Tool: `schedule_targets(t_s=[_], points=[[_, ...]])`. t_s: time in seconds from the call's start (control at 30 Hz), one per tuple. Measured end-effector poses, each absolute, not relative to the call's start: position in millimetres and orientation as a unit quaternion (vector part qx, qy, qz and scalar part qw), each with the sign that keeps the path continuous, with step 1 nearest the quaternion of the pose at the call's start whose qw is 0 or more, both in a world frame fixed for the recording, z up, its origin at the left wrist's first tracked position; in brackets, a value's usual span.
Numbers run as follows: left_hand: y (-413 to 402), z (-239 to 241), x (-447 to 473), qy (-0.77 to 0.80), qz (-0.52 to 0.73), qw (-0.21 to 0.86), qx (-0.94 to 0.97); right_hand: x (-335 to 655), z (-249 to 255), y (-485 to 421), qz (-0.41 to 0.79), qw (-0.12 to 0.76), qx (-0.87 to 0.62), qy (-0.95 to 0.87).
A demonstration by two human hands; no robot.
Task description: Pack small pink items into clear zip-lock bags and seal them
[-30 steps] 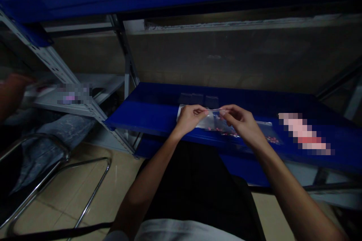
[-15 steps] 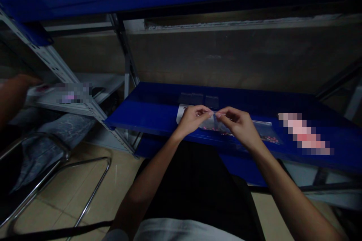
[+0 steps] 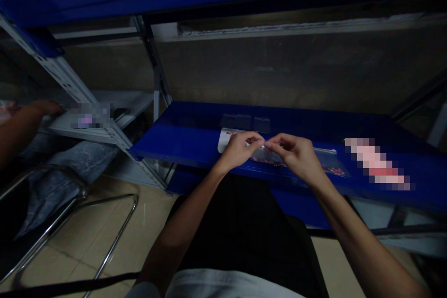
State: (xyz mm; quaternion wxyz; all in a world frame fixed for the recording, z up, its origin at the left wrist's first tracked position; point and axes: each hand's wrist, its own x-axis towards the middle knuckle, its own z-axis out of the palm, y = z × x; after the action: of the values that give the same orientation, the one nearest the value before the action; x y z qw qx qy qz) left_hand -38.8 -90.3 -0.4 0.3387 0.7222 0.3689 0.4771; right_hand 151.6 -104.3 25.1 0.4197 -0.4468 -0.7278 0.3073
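Blue shelf (image 3: 181, 135): left hand (image 3: 240, 146) and right hand (image 3: 296, 150) pinched a clear bag (image 3: 264, 154) by the front edge.
Below the hands, that edge ran just beside them, and blue surface stretched left to the shelf's corner and back to its rear edge. Thumbs and fingers were closed to narrow pinches, tips meeting at the clear bag's top; whether its mouth was sealed, I could not tell. One white card (image 3: 224, 140) lay partly behind the left hand, one zip bag (image 3: 325, 156) with red beads (image 3: 335, 171) beside the right, and three small bags (image 3: 261, 125) farther back. Smooth, dim surface met a dull wall (image 3: 265, 79); off left, another person's arm (image 3: 35, 114) reached near a grey shelf (image 3: 134, 101).
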Motion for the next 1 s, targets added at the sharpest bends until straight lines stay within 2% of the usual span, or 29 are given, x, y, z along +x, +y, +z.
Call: schedule_targets(t_s=[0.23, 0.3, 0.43, 0.57, 0.87, 1.0], points=[[-93.3, 7.8, -41.8, 0.422, 0.487, 0.266, 0.717, 153.5, 30.2, -102.3, 0.37, 0.418, -0.465, -0.687], [-91.9, 7.5, -43.1, 0.418, 0.495, 0.296, 0.702, 155.3, 30.3, -102.6, 0.36, 0.419, -0.459, -0.696], [-88.1, 1.6, -41.4, 0.383, 0.508, 0.424, 0.644, 161.6, 33.9, -102.7, 0.33, 0.44, -0.466, -0.693], [-88.2, -6.1, -30.6, 0.369, 0.469, 0.488, 0.637, 172.1, 37.1, -96.5, 0.367, 0.458, -0.487, -0.646], [-76.7, -13.9, 9.1, 0.443, 0.463, 0.49, 0.591, 223.7, 14.6, -70.9, 0.457, 0.357, -0.523, -0.625], [-70.2, -16.1, 23.9, 0.517, 0.421, 0.398, 0.63, 234.7, 1.3, -58.2, 0.381, 0.309, -0.583, -0.648]])
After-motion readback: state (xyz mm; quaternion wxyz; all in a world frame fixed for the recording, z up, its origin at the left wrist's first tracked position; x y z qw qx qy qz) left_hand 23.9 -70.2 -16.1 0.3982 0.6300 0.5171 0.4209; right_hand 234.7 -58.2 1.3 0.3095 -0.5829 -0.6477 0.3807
